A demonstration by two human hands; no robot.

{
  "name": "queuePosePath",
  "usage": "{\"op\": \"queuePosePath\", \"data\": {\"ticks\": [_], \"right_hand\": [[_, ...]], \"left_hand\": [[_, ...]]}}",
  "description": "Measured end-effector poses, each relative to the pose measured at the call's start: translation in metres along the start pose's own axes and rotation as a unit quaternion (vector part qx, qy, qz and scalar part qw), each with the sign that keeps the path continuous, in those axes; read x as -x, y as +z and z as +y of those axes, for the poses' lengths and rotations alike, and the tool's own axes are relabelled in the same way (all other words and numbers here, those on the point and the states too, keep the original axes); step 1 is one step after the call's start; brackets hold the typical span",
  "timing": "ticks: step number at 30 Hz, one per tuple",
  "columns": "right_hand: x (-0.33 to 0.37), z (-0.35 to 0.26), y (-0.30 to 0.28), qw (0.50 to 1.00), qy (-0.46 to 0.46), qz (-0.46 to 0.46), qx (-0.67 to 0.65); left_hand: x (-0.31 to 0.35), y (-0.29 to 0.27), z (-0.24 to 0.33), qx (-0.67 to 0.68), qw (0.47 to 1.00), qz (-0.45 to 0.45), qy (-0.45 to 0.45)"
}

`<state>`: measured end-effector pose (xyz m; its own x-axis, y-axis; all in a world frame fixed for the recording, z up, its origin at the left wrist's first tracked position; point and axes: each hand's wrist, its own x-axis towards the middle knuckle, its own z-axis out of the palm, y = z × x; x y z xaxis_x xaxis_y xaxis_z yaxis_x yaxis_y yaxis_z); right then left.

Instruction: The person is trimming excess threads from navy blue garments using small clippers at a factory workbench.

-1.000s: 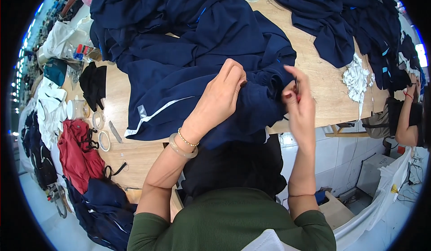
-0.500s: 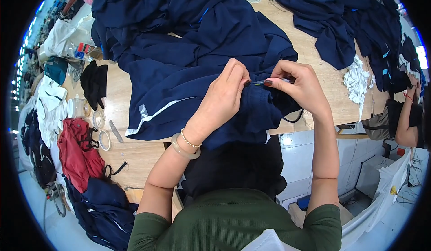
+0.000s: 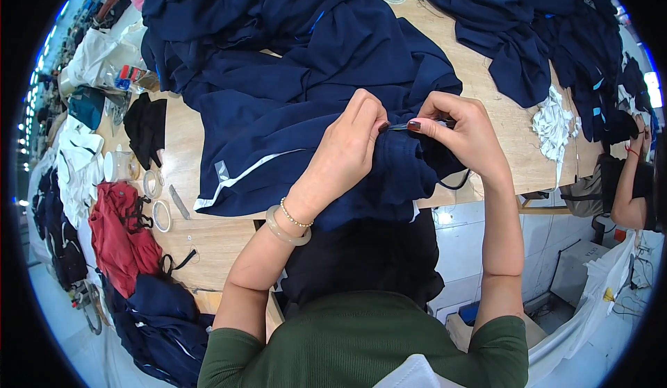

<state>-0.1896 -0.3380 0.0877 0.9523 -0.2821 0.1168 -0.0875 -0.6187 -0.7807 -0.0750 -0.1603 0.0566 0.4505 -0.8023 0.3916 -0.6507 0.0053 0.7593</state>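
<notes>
A navy-blue soft fabric garment [image 3: 264, 120] is spread at the near edge of a pale wood-grain table [image 3: 184, 124], its gathered band [image 3: 397, 157] bunched in front of the person's body. The band's far edge is pinched by the closed fingertips of the left hand [image 3: 347, 138]. A slim, shiny metal tool [image 3: 399, 127] is gripped between the thumb and fingers of the right hand [image 3: 465, 134], its tip set at the fabric beside the left fingertips; whether it is a blade or a needle cannot be told.

The work on this band appears to be under way and unfinished, since tool and cloth are being held together. No completed result can be made out at the pinched spot, which is partly covered by the fingers.

More work may be left: a large heap of navy garments [image 3: 243, 13] is piled at the far left, and another navy heap [image 3: 493, 23] at the far right. Whether these are finished or waiting cannot be told.
</notes>
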Motion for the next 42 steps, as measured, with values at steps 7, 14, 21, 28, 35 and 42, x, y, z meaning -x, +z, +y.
{"op": "queuePosePath", "data": {"ticks": [7, 14, 21, 28, 35, 42], "right_hand": [[-0.001, -0.005, 0.002, 1.0, -0.019, 0.003, 0.005], [-0.002, -0.004, 0.003, 1.0, -0.012, -0.005, 0.01], [0.018, 0.005, 0.014, 0.981, 0.042, 0.114, -0.153], [0.054, -0.015, 0.062, 0.941, 0.193, 0.167, -0.224], [0.06, 0.022, 0.055, 0.853, 0.248, 0.235, -0.393], [0.065, 0.006, 0.045, 0.825, 0.228, 0.231, -0.463]], "left_hand": [[0.0, 0.0, 0.0, 0.0, 1.0, 0.001, 0.001], [-0.002, 0.001, 0.0, 0.004, 1.0, 0.003, 0.006], [-0.005, 0.005, -0.013, 0.061, 0.997, 0.036, -0.031], [-0.016, 0.022, -0.019, 0.211, 0.956, 0.099, -0.18], [0.003, 0.001, 0.0, 0.056, 0.975, 0.203, -0.074], [0.016, 0.027, 0.025, 0.088, 0.988, 0.126, -0.001]]}}
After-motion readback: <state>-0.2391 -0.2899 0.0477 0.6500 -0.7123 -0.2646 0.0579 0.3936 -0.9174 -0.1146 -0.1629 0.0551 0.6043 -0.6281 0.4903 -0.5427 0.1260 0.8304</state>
